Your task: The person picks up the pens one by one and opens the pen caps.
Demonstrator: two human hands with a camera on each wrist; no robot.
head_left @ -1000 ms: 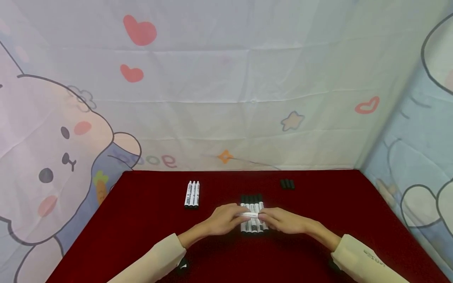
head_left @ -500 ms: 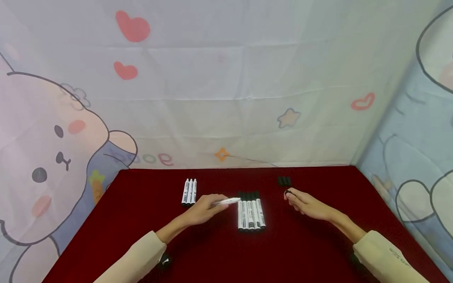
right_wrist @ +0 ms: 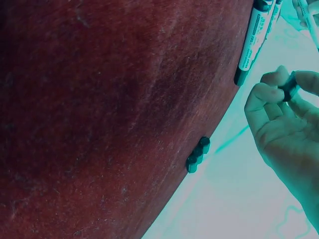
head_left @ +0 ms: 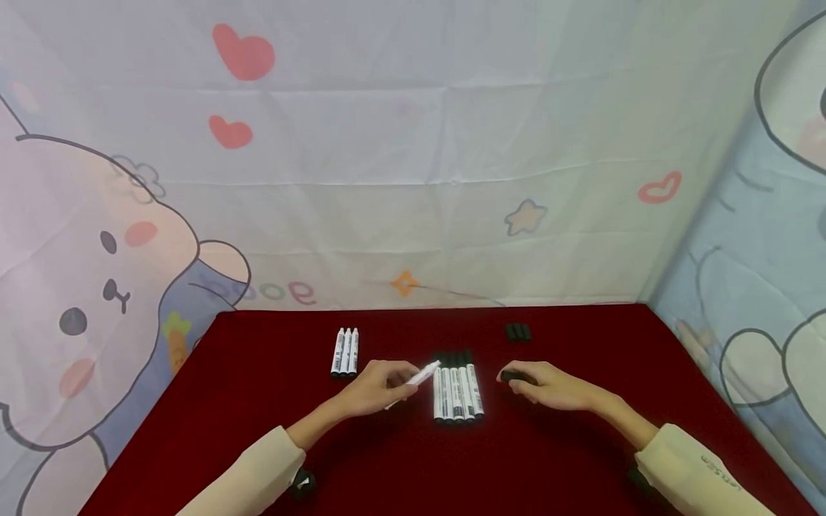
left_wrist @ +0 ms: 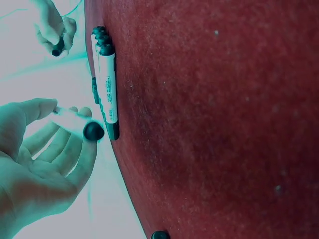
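My left hand [head_left: 374, 388] pinches a white marker [head_left: 423, 374] without its cap, tip pointing up and right in the head view. The left wrist view shows this marker's black end [left_wrist: 93, 131] toward the camera. Between thumb and fingers, my right hand [head_left: 551, 385] holds a black marker cap [right_wrist: 290, 88]. A row of several capped white markers [head_left: 457, 393] lies side by side between the two hands, black caps at the far end. Farther left and back are three uncapped markers [head_left: 345, 352], close together. Three black caps [head_left: 518, 332] lie together behind my right hand.
A dark red cloth [head_left: 413, 466] covers the table. Behind it hangs a pale printed curtain [head_left: 361, 158], which continues along the right side. A small dark object [head_left: 302, 481] shows beside the left sleeve.
Both hands were together on the marker over the row. They have since drawn apart, the cap leaving with my right hand, which then shifted slightly back left. The marker in my left hand now tilts more.
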